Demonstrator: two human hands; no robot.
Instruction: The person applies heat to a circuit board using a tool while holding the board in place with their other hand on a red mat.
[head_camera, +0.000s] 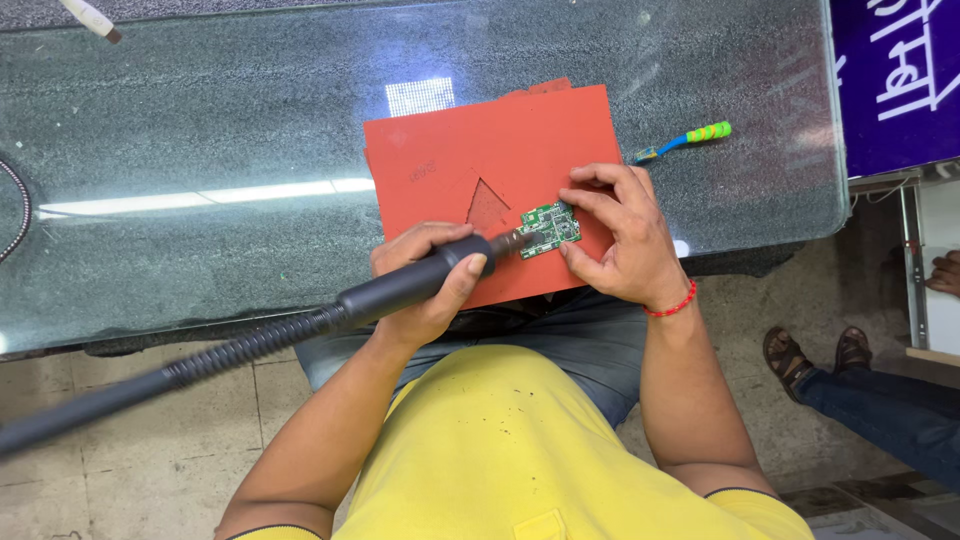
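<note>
Both hands are clamped: my left hand (425, 285) grips the hot-air wand (415, 282), nozzle pointing right at the circuit board (550, 228) my right hand (615, 235) pins.

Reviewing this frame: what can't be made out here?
Head view:
- Tool tip: too small to tell if it touches the circuit board.
- Board components: too small.
- Left hand palm: hidden by the tool handle.
- Hose: cut off at the left edge.
- Right hand covers part of the red mat.

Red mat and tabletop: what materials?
Red mat: looks like matte silicone or rubber; flat, dull surface, with a triangular cut-out. Tabletop: glass, glossy; it mirrors a ceiling light, with a speckled grey layer showing beneath. The board lying on the mat is a green circuit board.
</note>
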